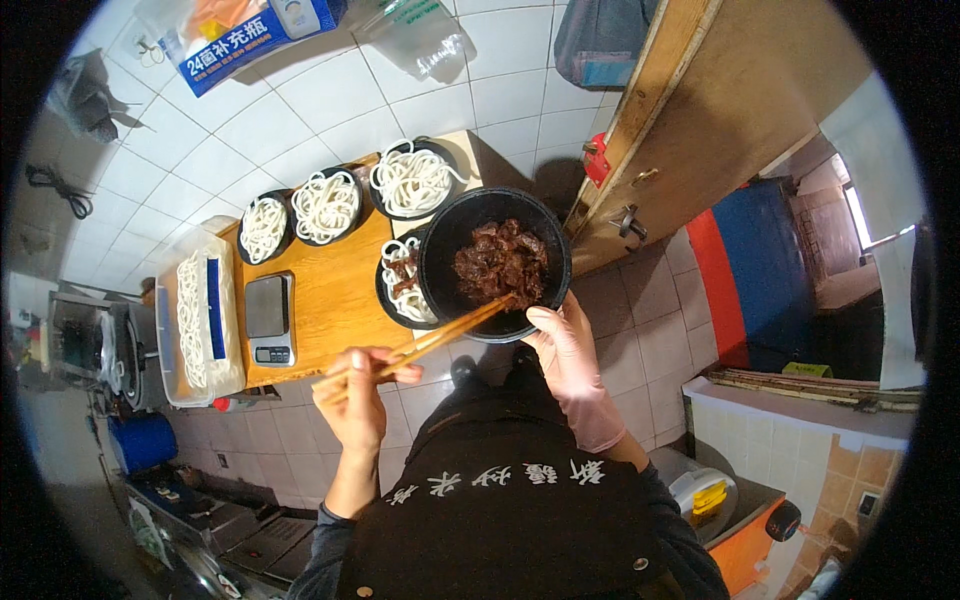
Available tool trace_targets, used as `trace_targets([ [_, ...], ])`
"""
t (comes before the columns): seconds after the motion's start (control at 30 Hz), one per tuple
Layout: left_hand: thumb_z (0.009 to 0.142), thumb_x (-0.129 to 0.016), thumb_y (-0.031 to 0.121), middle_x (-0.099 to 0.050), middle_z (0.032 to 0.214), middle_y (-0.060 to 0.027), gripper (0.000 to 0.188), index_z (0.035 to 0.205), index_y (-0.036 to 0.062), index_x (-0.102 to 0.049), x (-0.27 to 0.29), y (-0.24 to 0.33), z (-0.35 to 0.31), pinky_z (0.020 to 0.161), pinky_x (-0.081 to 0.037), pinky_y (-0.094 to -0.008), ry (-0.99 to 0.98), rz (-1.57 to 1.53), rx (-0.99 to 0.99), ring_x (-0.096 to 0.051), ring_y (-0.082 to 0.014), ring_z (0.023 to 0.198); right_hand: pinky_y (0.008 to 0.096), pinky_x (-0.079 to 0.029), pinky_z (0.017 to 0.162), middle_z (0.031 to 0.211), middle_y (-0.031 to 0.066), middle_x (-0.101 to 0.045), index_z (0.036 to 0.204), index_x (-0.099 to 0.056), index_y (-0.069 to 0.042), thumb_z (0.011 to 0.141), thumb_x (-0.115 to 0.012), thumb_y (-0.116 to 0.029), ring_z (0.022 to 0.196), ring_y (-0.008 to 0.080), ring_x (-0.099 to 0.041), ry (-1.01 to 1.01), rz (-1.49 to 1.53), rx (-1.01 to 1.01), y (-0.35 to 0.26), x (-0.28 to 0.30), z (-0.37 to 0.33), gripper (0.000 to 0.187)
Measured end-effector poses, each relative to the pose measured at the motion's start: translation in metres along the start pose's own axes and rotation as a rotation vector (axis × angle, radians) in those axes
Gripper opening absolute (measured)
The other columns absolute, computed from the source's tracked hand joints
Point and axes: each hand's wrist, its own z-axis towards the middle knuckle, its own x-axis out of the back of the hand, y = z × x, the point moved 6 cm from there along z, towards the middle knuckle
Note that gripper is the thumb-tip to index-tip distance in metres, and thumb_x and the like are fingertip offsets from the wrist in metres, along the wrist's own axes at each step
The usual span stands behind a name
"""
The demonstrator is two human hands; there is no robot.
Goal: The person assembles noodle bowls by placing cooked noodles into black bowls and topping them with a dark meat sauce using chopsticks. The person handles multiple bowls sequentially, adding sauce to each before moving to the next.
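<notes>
Black bowl [545,222] of dark meat chunks [498,262] prob. heavyish, stiff, maybe greasy: hold at rim w/ support below; meat looks soft, slippery, lies just fwd of thumb. Gloved R hand [567,345] closes on bowl's near-right rim; L hand [357,395] pinches wood-toned chopsticks [440,340] near rear ends, tips at meat, can't tell if pc nipped

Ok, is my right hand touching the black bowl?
Touching. The head view shows the right hand holding the bowl at its near right rim, with no gap between them.
</notes>
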Motion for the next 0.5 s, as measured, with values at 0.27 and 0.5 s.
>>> trace_targets([
  [0.27,0.101,-0.051,0.026,-0.067,0.082,-0.0130,0.029,0.098,-0.0013,-0.062,0.022,-0.031,0.021,0.057,-0.055,-0.0273,0.197,-0.333,0.293,-0.068,-0.0191,0.065,0.0323,-0.052,0.085,0.118,0.0022,-0.058,0.146,-0.036,-0.014,0.083,-0.068,0.001,0.103,0.0140,-0.059,-0.030,0.034,-0.017,-0.005,-0.012,-0.002,0.073],
  [0.5,0.100,-0.052,0.025,-0.067,0.081,-0.0136,0.029,0.098,-0.0021,-0.062,0.033,-0.017,0.036,0.060,-0.057,-0.0260,0.199,-0.432,0.236,-0.069,-0.0198,0.066,0.0330,-0.051,0.087,0.123,0.0036,-0.057,0.145,-0.038,-0.013,0.081,-0.069,0.000,0.107,0.0155,-0.059,-0.049,0.000,-0.020,-0.003,-0.009,-0.002,0.072],
])
